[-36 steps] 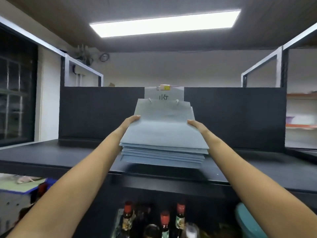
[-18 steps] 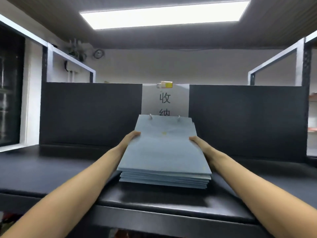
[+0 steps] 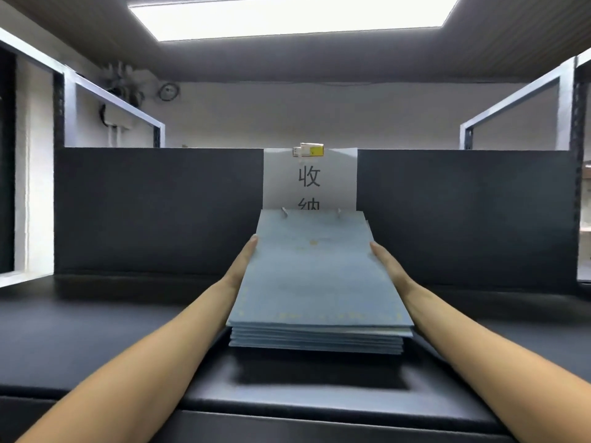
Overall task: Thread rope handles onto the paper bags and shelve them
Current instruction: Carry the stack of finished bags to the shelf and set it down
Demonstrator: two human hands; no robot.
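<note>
Flat pale-blue bag stack (image 3: 315, 282), gold edge print, on shelf (image 3: 112, 340).

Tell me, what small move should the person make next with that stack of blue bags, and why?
Probably slide the stack of flat blue paper bags a bit further back. It lies on the black shelf near the front edge, the left hand and right hand pressed flat against its sides.

One white paper sign (image 3: 309, 180) hangs on the dark back panel (image 3: 160, 209) of the shelf, pinned at the top by a small yellow-and-white clip (image 3: 309, 150). It reads 收 in full, then 纳 below, its lower half cut off by the stack of blue paper bags (image 3: 316, 282). Any print on the clip is too small to read.
</note>
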